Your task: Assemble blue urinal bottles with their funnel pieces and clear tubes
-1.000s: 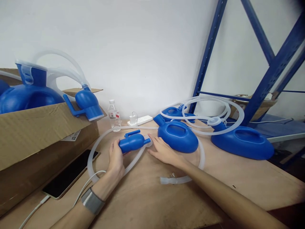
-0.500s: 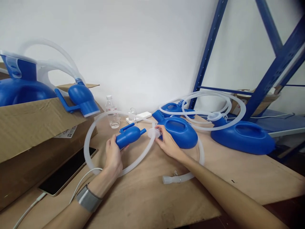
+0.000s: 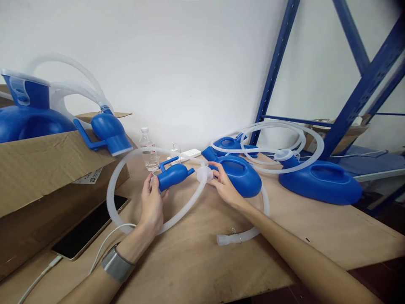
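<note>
My left hand [image 3: 152,207] holds a blue handled cup-like piece [image 3: 173,176] by its wide end, its narrow spout pointing right. Close to that spout, the fingers of my right hand [image 3: 225,185] grip a translucent white cap [image 3: 204,174] at the neck of a blue bottle [image 3: 243,175] lying on the table. A clear hose [image 3: 185,213] loops from the cap area round my left hand. Its loose-looking flared end [image 3: 224,240], with a small metal clip [image 3: 236,234], lies nearer the front. The spout and the cap are apart.
On the left stand a cardboard box [image 3: 57,169] with blue containers and a phone [image 3: 90,228] on a cable. Behind are a water bottle [image 3: 148,152] and power strip [image 3: 190,155]. Another blue bottle [image 3: 319,183] and coiled hose lie right, beside a blue rack [image 3: 275,63].
The blue piece in my left hand has tilted and risen slightly, its handle now higher. My right fingers have shifted a little on the cap. The view has moved slightly.
</note>
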`<move>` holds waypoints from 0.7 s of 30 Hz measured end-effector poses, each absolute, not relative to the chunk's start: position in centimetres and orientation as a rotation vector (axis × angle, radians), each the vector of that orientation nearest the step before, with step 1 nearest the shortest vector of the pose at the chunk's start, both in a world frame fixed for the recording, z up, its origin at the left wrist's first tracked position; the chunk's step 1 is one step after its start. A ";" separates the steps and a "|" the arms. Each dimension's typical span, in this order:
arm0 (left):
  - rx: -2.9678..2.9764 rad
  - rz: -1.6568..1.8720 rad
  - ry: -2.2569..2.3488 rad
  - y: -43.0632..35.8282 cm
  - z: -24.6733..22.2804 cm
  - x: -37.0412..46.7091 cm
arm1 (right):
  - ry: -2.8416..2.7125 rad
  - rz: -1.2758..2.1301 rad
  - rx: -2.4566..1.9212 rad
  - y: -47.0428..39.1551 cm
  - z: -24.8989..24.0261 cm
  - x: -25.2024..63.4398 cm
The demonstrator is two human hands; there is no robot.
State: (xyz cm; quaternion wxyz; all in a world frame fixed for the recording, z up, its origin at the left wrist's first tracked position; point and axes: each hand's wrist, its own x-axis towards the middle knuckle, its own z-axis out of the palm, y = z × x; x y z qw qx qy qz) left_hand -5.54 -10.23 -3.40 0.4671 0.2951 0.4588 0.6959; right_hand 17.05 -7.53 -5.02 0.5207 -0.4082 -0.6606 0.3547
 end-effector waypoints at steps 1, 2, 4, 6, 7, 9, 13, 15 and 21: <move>0.742 1.710 1.119 -10.3 -3.4 -5.5 | -1.574 0.883 -0.994 -7.4 -4.9 17.1; 0.759 1.708 1.110 -10.3 -3.4 -5.5 | -1.569 0.891 -1.014 -7.4 -4.8 17.1; 0.778 1.691 1.101 -10.4 -3.6 -5.4 | -1.570 0.868 -1.045 -7.5 -4.5 17.1; 0.781 1.668 1.103 -10.5 -3.7 -5.2 | -1.580 0.823 -1.077 -7.9 -4.3 17.0; 0.777 1.659 1.108 -10.5 -3.8 -5.1 | -1.594 0.790 -1.102 -8.2 -4.1 16.9; 0.771 1.647 1.110 -10.6 -4.0 -4.9 | -1.640 0.698 -1.174 -8.9 -3.9 16.5; 0.801 1.648 1.077 -10.8 -4.2 -4.6 | -1.623 0.532 -1.313 -9.8 -3.8 15.6; 0.819 1.656 1.061 -11.0 -4.1 -4.5 | -1.578 0.486 -1.341 -9.7 -4.0 15.5; 0.854 1.721 1.051 -10.7 -3.4 -5.3 | -1.677 0.529 -1.223 -9.5 -4.2 16.1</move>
